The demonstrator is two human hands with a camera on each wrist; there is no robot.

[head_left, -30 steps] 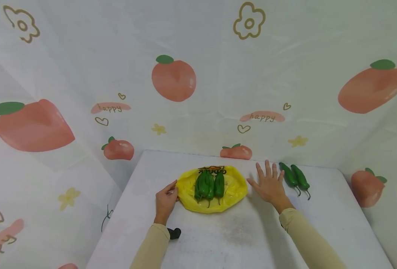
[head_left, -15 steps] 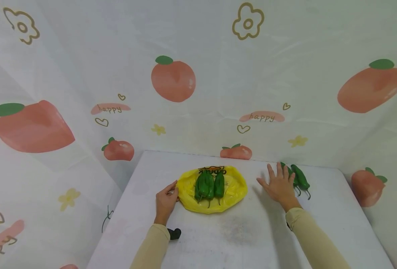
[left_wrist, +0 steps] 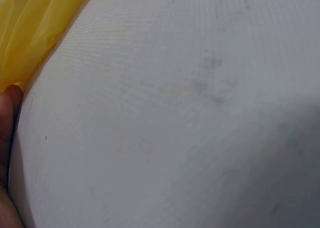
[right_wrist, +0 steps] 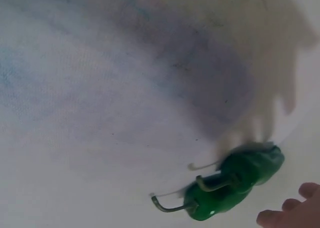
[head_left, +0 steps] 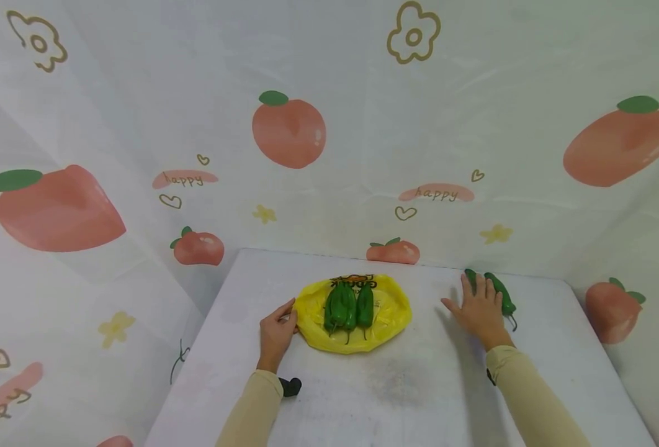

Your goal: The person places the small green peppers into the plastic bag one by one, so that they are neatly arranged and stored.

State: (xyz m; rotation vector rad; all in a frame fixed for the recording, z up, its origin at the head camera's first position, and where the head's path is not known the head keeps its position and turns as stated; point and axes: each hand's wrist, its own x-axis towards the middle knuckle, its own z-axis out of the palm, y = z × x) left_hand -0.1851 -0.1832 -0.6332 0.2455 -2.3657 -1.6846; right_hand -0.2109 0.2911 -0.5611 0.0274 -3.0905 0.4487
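A yellow plastic bag point(head_left: 391, 320) with dark print lies spread on the white table, several green peppers point(head_left: 365, 307) resting on it. At the bag's left edge, my left hand point(head_left: 276, 329) pinches the rim between thumb and fingers. In the left wrist view, fingertips point(left_wrist: 14, 93) show at the yellow plastic point(left_wrist: 40, 27). My right hand point(head_left: 480, 313), fingers spread, hovers over two more green peppers at the back right and partly hides the left one point(head_left: 470, 273); the right one point(head_left: 502, 293) shows beside it. The right wrist view has both peppers point(right_wrist: 250, 165) with curved stems, fingertips point(right_wrist: 272, 218) close by.
The white table point(head_left: 357, 397) meets a fabric backdrop point(head_left: 335, 205) printed with fruit and flowers along its back edge. A small black object point(head_left: 291, 387) shows beside the left sleeve. Dark smudges mark the tabletop in front of the bag.
My right hand has moved right, away from the bag, until it overlaps the two peppers. The left hand and the bag have stayed in place.
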